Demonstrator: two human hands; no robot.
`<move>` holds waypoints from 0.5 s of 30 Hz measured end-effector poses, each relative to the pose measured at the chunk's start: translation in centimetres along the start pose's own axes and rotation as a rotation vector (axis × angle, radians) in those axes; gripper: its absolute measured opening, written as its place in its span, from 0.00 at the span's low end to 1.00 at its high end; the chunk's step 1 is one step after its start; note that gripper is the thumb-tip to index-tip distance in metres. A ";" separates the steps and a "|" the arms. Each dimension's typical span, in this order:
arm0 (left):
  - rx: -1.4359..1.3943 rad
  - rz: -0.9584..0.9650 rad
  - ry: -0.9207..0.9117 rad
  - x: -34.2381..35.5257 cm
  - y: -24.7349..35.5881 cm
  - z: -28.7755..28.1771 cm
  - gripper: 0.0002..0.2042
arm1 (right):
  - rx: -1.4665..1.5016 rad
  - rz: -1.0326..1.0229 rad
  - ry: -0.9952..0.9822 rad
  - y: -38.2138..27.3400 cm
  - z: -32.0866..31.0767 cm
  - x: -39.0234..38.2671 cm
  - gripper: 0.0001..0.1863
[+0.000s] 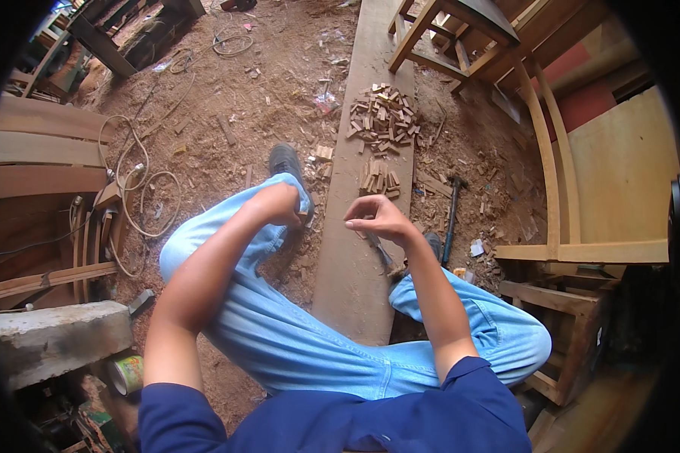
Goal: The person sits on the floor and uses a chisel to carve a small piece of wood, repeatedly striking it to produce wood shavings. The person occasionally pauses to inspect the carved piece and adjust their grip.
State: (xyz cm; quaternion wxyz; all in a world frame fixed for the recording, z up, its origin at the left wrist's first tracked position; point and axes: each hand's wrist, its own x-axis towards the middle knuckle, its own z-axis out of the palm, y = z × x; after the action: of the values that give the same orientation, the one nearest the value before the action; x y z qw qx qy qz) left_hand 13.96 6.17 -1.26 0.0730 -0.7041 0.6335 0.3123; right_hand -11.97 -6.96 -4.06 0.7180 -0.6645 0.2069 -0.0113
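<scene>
My left hand (281, 202) hangs over my left shoe, its fingers curled downward and closed on a small wood block (302, 214) that barely shows at the fingertips. Above a long wooden plank (347, 279) is my right hand (381, 217), with bent fingers, a gap inside the curve of thumb and fingers, and nothing visible between them. A chisel (386, 255) lies just below the right hand, partly hidden by my forearm. Farther up the plank, several small wood blocks (379, 178) are grouped near a bigger loose heap of wood blocks (385, 119).
A hammer (453, 215) rests on the shaving-covered ground right of the plank. Wooden chair frames (555, 174) crowd the right side, with a stool (461, 45) at the far end. Curved boards (45, 151), a looped cable (147, 196) and a concrete block (60, 340) are at left.
</scene>
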 end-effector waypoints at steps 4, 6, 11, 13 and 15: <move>0.021 -0.015 -0.056 0.0 -0.2 0.0 0.19 | 0.041 -0.645 -0.321 -12.7 4.0 -5.6 0.09; 0.015 -0.022 -0.037 -0.1 -0.4 0.0 0.19 | 0.203 -0.835 -0.639 -16.7 7.0 -8.9 0.09; -0.002 -0.041 -0.069 -0.3 -0.7 0.3 0.18 | 0.174 -0.944 -1.146 -20.6 12.5 -13.1 0.13; -0.006 -0.039 -0.073 -0.4 -0.7 0.4 0.18 | 0.175 -1.009 -1.269 -20.7 13.2 -13.5 0.13; -0.002 -0.040 -0.080 -0.3 -0.6 0.3 0.18 | 0.158 -1.013 -1.373 -20.4 12.9 -13.8 0.14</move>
State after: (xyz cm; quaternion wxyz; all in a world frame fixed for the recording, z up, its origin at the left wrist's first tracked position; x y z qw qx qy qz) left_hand 14.37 6.72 -1.51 0.1040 -0.7036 0.6157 0.3393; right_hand -15.27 6.95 19.85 0.6366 -0.4845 -0.5970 0.0598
